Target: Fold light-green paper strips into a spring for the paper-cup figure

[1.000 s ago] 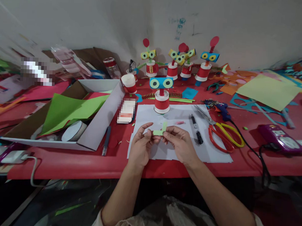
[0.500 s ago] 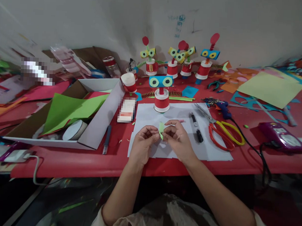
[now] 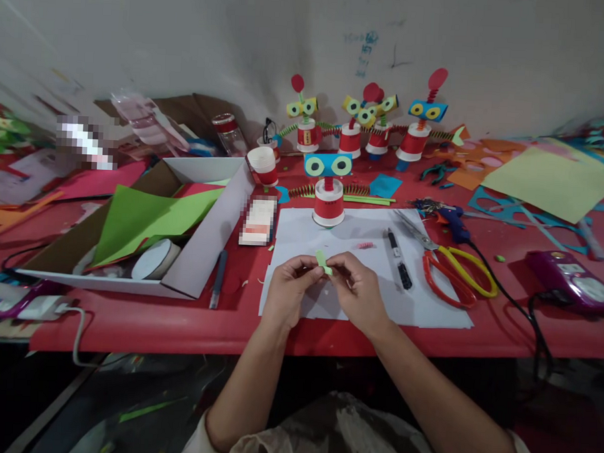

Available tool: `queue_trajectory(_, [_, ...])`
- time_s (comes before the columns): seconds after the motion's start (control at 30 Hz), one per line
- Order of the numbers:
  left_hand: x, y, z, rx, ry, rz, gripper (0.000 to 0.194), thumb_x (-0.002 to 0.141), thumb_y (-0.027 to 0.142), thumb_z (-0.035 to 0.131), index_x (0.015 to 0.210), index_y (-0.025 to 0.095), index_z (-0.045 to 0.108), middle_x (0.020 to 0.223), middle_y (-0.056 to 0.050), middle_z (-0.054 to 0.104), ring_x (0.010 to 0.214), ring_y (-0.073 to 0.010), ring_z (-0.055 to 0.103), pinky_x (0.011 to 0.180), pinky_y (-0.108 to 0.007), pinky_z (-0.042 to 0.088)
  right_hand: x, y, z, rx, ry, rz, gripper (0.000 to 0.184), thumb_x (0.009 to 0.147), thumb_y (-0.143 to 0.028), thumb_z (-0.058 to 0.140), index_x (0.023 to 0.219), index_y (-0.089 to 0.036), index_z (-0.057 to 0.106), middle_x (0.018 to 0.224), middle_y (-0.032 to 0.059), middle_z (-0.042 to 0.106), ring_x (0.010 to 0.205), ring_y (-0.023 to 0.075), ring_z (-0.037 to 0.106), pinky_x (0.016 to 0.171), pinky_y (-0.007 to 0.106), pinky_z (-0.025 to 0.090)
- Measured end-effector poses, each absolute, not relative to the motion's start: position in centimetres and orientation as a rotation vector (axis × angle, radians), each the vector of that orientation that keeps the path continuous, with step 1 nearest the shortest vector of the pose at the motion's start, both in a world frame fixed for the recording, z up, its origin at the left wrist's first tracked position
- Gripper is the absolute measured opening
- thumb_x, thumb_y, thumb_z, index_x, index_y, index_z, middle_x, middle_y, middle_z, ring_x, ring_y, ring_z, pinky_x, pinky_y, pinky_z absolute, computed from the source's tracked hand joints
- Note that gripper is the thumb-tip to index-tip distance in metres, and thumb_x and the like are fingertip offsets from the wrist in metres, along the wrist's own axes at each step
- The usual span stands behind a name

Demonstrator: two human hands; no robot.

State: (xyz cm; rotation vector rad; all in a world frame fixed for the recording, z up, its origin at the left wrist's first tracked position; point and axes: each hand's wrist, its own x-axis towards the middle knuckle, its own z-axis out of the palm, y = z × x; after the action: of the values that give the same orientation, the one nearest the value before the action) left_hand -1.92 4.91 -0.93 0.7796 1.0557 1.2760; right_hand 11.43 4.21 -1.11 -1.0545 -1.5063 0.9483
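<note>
Light-green paper strip [image 3: 321, 258], narrow and bent, is pinched by the left hand [image 3: 290, 287] and right hand [image 3: 358, 288].

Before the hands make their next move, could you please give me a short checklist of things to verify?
1. Green strip held: ok, at the fingertips of the left hand and right hand.
2. Cup figure upright: ok, beyond the hands.
3. Scissors away from the hands: ok, lying to the right.
4. Pink spring on the white paper: ok.
5. Glue gun cool: cannot tell.
6. Table free of scraps: not ok.
</note>
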Motion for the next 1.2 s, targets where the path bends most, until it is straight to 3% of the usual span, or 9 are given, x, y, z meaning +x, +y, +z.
queue_trajectory(0.17, [-0.9,4.5,-1.1,0.701,1.042,1.424,0.014,0.062,0.019,0.079,0.072,0.017,0.069,0.069,0.002,0.065,0.065,-0.0092,0.058,0.066,-0.021,0.045,11.1,4.0,-0.8,-1.014,-1.405,1.043,0.020,0.081,-0.024,0.061,0.101,-0.022,0.060,0.092,0.0041,0.066,0.082,0.0179,0.063,0.077,0.031,0.051])
queue_trajectory(0.4, [-0.7,4.0,-0.9,0.699,0.948,1.408,0.017,0.066,0.021,0.078,0.081,0.019,0.070,0.080,0.000,0.069,0.075,-0.0124,0.063,0.075,-0.024,0.049,11.2,4.4,-0.8,-1.140,-1.249,1.112,0.013,0.081,-0.032,0.064,0.085,-0.020,0.067,0.080,0.0027,0.070,0.072,0.0173,0.063,0.069,0.029,0.050])
queue_trajectory(0.67, [-3.0,5.5,0.4,1.020,1.078,1.144,0.016,0.063,0.029,0.080,0.064,0.015,0.072,0.061,-0.003,0.066,0.058,-0.0124,0.057,0.059,-0.025,0.047,11.4,4.5,-1.0,-1.143,-1.319,1.045,0.007,0.077,-0.026,0.065,0.076,-0.020,0.068,0.074,0.0029,0.071,0.069,0.0185,0.064,0.067,0.031,0.051])
queue_trajectory(0.83, [-2.1,5.3,-0.6,0.912,1.085,1.269,0.020,0.061,0.028,0.079,0.057,0.016,0.064,0.056,0.000,0.061,0.054,-0.0105,0.054,0.057,-0.024,0.045,11.6,4.7,-0.9,-1.120,-1.295,1.153,0.007,0.076,-0.026,0.066,0.075,-0.019,0.068,0.070,0.0024,0.071,0.067,0.0181,0.064,0.066,0.030,0.050])
queue_trajectory(1.07, [-2.8,4.4,-0.1,1.164,1.206,1.124,0.016,0.073,0.030,0.069,0.064,0.017,0.064,0.058,0.001,0.059,0.055,-0.0118,0.052,0.053,-0.023,0.041,11.5,4.5,-0.9,-1.157,-1.404,1.063,0.005,0.077,-0.023,0.064,0.074,-0.020,0.065,0.069,0.0005,0.067,0.065,0.0161,0.061,0.063,0.028,0.047])
queue_trajectory(1.2, [-1.7,3.7,-0.6,1.035,1.243,1.346,0.016,0.074,0.029,0.069,0.066,0.018,0.061,0.061,0.003,0.057,0.056,-0.0093,0.048,0.055,-0.021,0.039,11.3,4.5,-0.8,-1.103,-1.298,1.166,0.010,0.076,-0.028,0.066,0.082,-0.020,0.065,0.076,0.0009,0.067,0.070,0.0159,0.061,0.067,0.028,0.049])
